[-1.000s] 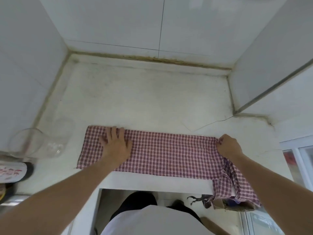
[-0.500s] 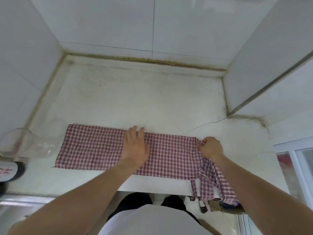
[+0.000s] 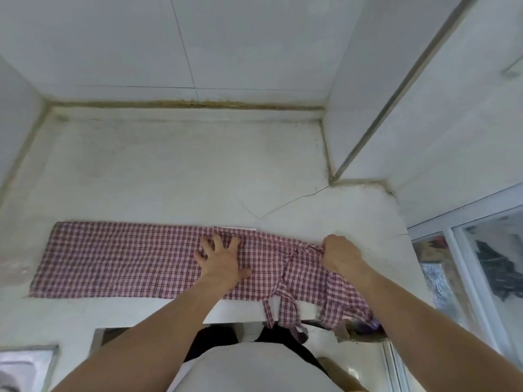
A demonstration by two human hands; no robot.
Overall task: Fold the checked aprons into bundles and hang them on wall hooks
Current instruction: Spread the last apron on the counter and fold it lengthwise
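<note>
wide bare table (image 3: 175, 171) beyond the apron (image 3: 119, 261), open all the way to the back wall (image 3: 181, 46); a side wall (image 3: 424, 123) juts in right, crowding the right hand (image 3: 339, 254).

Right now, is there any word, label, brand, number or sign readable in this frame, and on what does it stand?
None can be read.
Checked apron: woven pattern only, no label showing.
Counter and wall tiles: bare of print.
Behind the glass door: dark and coloured shapes, too blurred to tell if any is lettering.
</note>
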